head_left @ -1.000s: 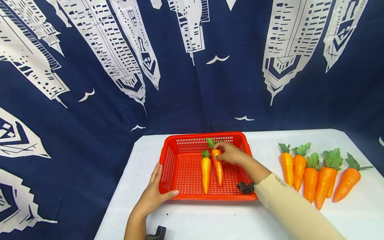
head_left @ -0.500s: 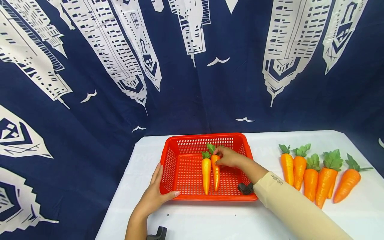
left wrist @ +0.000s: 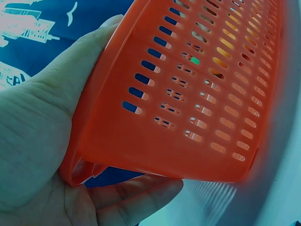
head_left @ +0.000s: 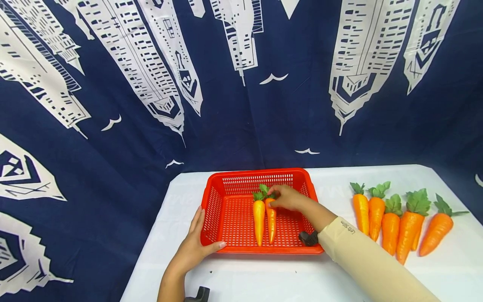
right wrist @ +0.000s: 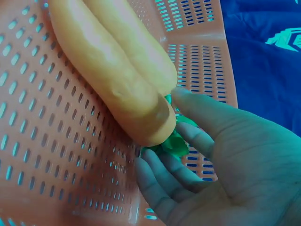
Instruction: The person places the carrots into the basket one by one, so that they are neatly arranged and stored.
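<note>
At the right hand, the grip is loosely parted, thumb and fingers about the leafy top of the orange carrot, no firm pinch showing. That carrot lies in the red basket, tip toward 6 o'clock, a yellower carrot just beside it at 9. It looks like light, stiff, glossy plastic, so probably slippery along the taper; the thick shoulder below the leaves seems the surest hold. The left hand, fingers straight, rests against the basket's 8 o'clock corner. Farther out, toward 3 o'clock, more carrots lie on the white surface.
</note>
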Demonstrator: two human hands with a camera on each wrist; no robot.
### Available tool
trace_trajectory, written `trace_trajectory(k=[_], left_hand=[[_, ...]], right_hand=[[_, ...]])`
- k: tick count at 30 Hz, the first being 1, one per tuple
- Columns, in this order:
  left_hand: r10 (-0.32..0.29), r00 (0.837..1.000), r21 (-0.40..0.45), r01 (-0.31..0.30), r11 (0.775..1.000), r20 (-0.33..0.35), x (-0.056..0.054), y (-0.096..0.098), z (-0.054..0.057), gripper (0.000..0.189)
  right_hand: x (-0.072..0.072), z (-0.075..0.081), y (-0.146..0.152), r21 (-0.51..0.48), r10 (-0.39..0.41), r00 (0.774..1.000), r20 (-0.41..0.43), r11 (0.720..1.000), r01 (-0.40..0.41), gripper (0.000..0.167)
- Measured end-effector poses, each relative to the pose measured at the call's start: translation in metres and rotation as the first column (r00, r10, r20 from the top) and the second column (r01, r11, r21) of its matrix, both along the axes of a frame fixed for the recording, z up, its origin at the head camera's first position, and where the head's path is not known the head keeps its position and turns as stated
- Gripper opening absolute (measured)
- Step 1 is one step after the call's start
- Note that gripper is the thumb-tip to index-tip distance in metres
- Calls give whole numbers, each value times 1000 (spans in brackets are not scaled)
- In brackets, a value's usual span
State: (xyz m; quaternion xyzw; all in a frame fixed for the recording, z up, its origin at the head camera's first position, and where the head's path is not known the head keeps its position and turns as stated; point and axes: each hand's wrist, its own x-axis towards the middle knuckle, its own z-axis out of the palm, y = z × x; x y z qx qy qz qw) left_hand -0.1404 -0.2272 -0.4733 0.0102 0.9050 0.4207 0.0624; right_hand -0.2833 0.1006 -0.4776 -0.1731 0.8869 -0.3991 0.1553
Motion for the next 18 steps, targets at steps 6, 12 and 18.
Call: trace_trajectory(k=[6,12,18], left_hand=[[-7,1000,3,7,1000,4,1,0,-2,122],[-4,1000,-16,4,1000,3,0,0,1,123],[5,1000,-10,-5,1000,10,0,0,1,124]], right_hand=[[-3,-1,4,-100,-71,997,-31,993,67,35],[-2,9,4,-204,-137,991,2,970,135,39],[-1,16,5,-308,-168,985,29,936,169,38]])
